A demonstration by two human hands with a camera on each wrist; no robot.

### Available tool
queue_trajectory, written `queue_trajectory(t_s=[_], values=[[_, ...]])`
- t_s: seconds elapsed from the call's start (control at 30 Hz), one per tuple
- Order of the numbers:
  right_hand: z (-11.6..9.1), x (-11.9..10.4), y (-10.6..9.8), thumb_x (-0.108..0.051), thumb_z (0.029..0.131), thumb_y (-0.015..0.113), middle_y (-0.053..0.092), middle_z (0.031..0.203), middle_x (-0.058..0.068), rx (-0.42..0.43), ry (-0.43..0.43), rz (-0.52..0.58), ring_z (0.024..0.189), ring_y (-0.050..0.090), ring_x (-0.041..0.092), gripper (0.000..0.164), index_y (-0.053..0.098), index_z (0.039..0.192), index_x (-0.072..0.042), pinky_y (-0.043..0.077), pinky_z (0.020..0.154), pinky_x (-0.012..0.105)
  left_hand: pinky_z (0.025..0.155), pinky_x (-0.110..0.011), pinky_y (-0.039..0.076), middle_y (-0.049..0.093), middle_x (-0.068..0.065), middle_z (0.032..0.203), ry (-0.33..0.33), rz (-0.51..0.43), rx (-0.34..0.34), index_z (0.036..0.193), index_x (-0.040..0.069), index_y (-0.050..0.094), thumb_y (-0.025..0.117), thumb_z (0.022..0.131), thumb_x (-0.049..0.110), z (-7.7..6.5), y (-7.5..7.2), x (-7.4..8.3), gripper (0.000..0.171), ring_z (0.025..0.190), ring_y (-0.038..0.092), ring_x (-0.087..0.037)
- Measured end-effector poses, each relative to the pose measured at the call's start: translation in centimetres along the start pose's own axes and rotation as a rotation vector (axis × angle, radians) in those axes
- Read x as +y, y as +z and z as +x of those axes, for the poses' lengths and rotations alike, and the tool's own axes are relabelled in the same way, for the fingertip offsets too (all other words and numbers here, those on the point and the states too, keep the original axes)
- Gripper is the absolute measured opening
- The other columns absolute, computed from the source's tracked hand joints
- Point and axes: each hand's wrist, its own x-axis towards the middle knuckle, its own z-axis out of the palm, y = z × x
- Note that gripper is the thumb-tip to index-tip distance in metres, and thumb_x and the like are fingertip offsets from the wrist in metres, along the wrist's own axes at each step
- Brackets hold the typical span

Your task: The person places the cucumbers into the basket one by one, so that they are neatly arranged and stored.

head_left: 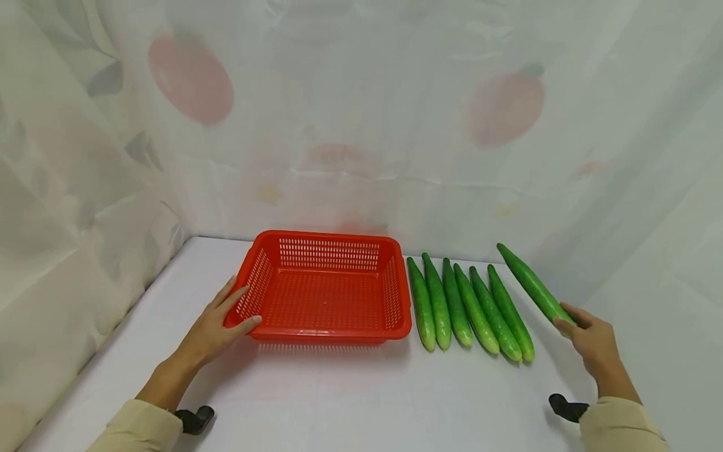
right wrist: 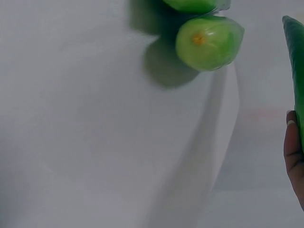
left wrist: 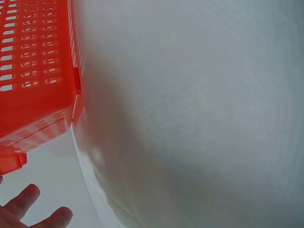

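Note:
A long green cucumber point(head_left: 530, 282) is held at its near end by my right hand point(head_left: 594, 344), raised above the table's right side with its far end pointing up and left. The right wrist view shows part of that cucumber point(right wrist: 298, 66) at the right edge, fingers against it. At the left, my left hand point(head_left: 210, 334) rests with spread, fairly straight fingers at the left wall and front corner of a red plastic basket point(head_left: 333, 331). Nothing lies inside the basket. In the left wrist view two fingertips point(left wrist: 29, 192) show below the basket's perforated side point(left wrist: 35, 102).
Several cucumbers point(head_left: 460, 307) lie side by side, right of the basket, their paler ends toward me. A white cloth point(head_left: 361, 402) covers the table. Printed curtains point(head_left: 350, 125) hang behind and at the left. A black wrist-camera mount point(head_left: 194, 419) juts from the left sleeve.

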Motion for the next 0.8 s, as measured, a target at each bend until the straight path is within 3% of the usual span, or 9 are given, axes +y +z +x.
queue_trajectory(t_s=[0.2, 0.37, 0.47, 0.63, 0.7, 0.8], values=[[-0.2, -1.3, -0.5, -0.04, 0.096, 0.059, 0.033, 0.143, 0.035, -0.039, -0.059, -0.035, 0.124, 0.035, 0.051, 0.069, 0.037, 0.144, 0.005, 0.038, 0.089, 0.058, 0.091, -0.069, 0.036, 0.007, -0.002, 0.161, -0.001, -0.002, -0.005, 0.151, 0.013, 0.034, 0.065, 0.087, 0.052, 0.0, 0.0, 0.0, 0.081, 0.134, 0.025, -0.046], [-0.5, -3.1, -0.8, -0.039, 0.095, 0.061, 0.04, 0.139, 0.033, -0.064, -0.151, -0.076, 0.117, 0.044, 0.04, 0.066, 0.041, 0.142, 0.004, 0.044, 0.078, 0.027, 0.091, -0.069, 0.036, 0.008, -0.004, 0.16, -0.009, 0.0, -0.009, 0.152, 0.014, 0.033, 0.064, 0.087, 0.053, -0.1, -0.1, 0.0, 0.081, 0.134, 0.026, -0.047], [-0.5, -4.1, -0.9, -0.037, 0.095, 0.062, 0.046, 0.136, 0.029, -0.075, -0.212, -0.097, 0.109, 0.049, 0.022, 0.063, 0.046, 0.14, 0.004, 0.042, 0.073, 0.017, 0.091, -0.069, 0.035, 0.008, -0.004, 0.161, -0.015, 0.0, -0.012, 0.152, 0.015, 0.033, 0.064, 0.087, 0.053, -0.2, -0.2, 0.0, 0.081, 0.133, 0.027, -0.047], [-0.7, -5.4, -0.8, -0.032, 0.093, 0.066, 0.056, 0.126, 0.011, -0.111, -0.269, -0.056, 0.097, 0.049, -0.006, 0.059, 0.051, 0.136, 0.006, 0.045, 0.074, 0.015, 0.091, -0.07, 0.035, 0.007, -0.002, 0.161, -0.017, 0.001, -0.011, 0.152, 0.016, 0.032, 0.064, 0.087, 0.053, -0.1, -0.2, 0.0, 0.082, 0.133, 0.027, -0.047], [-0.8, -5.8, -0.8, -0.03, 0.093, 0.067, 0.057, 0.124, 0.008, -0.121, -0.284, -0.047, 0.095, 0.05, -0.008, 0.057, 0.052, 0.134, 0.006, 0.045, 0.074, 0.015, 0.091, -0.069, 0.035, 0.007, -0.001, 0.161, -0.016, 0.004, -0.011, 0.152, 0.016, 0.032, 0.064, 0.087, 0.054, -0.1, -0.2, 0.0, 0.082, 0.133, 0.027, -0.047], [-0.9, -6.4, -0.8, -0.03, 0.093, 0.067, 0.055, 0.127, 0.015, -0.142, -0.298, -0.069, 0.098, 0.049, -0.007, 0.057, 0.052, 0.135, 0.005, 0.045, 0.074, 0.016, 0.092, -0.07, 0.033, 0.007, -0.002, 0.161, -0.013, 0.008, -0.012, 0.153, 0.016, 0.031, 0.064, 0.087, 0.054, 0.0, -0.2, 0.0, 0.083, 0.134, 0.026, -0.047]])
